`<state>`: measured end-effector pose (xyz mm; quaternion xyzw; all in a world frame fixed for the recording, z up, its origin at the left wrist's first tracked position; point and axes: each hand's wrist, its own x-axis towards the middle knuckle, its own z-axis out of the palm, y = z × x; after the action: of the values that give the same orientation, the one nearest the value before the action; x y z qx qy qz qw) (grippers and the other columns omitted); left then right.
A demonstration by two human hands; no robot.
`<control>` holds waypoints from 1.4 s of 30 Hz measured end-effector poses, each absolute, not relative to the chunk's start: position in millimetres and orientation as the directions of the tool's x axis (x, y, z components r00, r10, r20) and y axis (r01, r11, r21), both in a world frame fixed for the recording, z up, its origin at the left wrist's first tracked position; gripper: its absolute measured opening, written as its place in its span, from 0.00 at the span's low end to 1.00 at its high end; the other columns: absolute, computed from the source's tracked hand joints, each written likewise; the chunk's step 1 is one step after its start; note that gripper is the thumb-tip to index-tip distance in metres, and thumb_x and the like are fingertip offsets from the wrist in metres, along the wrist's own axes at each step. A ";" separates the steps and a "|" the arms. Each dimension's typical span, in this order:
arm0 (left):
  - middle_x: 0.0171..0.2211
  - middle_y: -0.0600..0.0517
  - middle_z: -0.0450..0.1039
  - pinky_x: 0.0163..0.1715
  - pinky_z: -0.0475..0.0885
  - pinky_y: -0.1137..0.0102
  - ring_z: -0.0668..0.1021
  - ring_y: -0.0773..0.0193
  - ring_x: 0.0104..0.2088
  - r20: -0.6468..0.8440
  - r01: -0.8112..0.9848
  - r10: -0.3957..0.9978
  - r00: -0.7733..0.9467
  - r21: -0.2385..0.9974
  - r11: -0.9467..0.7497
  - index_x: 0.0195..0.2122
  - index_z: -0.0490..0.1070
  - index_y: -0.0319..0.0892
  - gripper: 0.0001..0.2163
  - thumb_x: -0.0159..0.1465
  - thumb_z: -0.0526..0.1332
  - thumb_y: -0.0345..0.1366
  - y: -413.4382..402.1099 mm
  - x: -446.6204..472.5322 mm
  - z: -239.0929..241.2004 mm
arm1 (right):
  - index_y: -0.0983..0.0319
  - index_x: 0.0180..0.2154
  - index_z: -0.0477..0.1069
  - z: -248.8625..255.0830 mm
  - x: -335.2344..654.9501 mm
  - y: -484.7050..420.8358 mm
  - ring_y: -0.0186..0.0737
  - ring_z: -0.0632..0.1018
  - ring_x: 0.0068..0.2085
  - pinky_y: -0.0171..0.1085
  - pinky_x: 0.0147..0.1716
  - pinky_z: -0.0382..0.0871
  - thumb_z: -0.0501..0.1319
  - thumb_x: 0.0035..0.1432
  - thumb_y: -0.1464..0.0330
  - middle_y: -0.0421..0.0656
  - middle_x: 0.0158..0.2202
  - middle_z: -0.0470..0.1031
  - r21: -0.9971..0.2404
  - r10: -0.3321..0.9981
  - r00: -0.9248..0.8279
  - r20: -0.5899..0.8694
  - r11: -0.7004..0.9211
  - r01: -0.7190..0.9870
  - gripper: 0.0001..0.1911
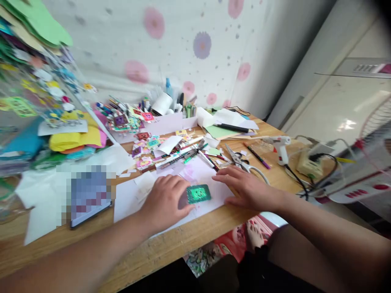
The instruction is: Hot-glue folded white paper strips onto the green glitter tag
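A small green glittery card (198,193) lies on a white paper sheet (128,197) at the front of the wooden table (171,248). My left hand (166,201) rests on the sheet, and its fingertips touch the card's left edge. On the other side, my right hand (246,188) lies flat with fingers stretched toward the card, just short of its right edge. Neither hand holds anything.
Scissors (241,162) and several markers (195,152) lie just beyond my hands. A white glue gun (281,147) and a power strip (308,165) stand at the right. Paper cut-outs (142,148), coloured sheets (73,136) and a phone (90,201) crowd the left.
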<state>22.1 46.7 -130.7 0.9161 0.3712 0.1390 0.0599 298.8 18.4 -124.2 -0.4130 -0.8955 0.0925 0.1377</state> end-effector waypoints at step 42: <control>0.42 0.50 0.76 0.43 0.74 0.67 0.78 0.55 0.43 0.014 0.131 0.977 0.214 0.990 -0.043 0.51 0.66 0.48 0.25 0.53 0.68 0.44 52.8 14.2 -161.3 | 0.61 0.51 0.68 -132.8 240.3 60.1 0.46 0.77 0.41 0.43 0.40 0.70 0.64 0.53 0.63 0.48 0.44 0.77 -0.467 0.721 -0.591 0.362 0.689 0.554 0.23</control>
<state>14.2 52.8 -161.3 0.5902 0.4692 0.4159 0.5084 240.3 60.1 -132.8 -0.3630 -0.8784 0.1544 0.2700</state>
